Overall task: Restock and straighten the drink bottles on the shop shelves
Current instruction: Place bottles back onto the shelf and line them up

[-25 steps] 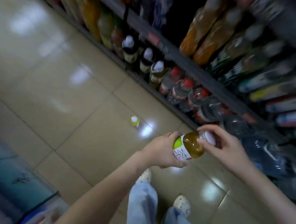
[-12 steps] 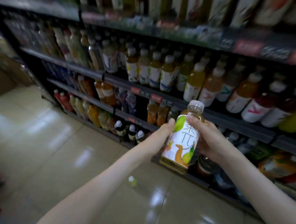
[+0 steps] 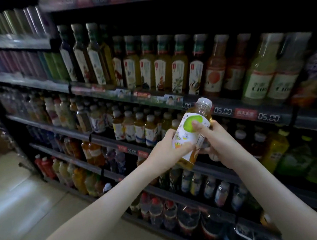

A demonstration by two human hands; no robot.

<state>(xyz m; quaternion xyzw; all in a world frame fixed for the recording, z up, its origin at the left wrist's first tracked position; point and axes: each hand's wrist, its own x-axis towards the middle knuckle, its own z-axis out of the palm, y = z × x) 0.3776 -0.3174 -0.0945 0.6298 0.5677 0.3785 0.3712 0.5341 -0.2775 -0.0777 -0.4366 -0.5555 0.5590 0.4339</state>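
I hold a tea bottle (image 3: 192, 136) with a white label, a green spot and a pale cap, tilted slightly, in front of the shelves. My left hand (image 3: 167, 149) grips its lower body from the left. My right hand (image 3: 216, 142) grips it from the right, thumb pressed on the green spot. Behind it, a shelf row of similar small yellow tea bottles (image 3: 136, 128) stands upright at the same height.
Tall tea and juice bottles (image 3: 162, 67) fill the shelf above, over a rail of price tags (image 3: 246, 112). Lower shelves hold orange drinks (image 3: 93, 153) and red-capped water bottles (image 3: 155, 211). Tiled floor (image 3: 20, 202) lies at the left.
The view has swung up from the floor to the shelves. Both hands have raised the bottle from lying sideways at waist height to nearly upright before the middle shelf.
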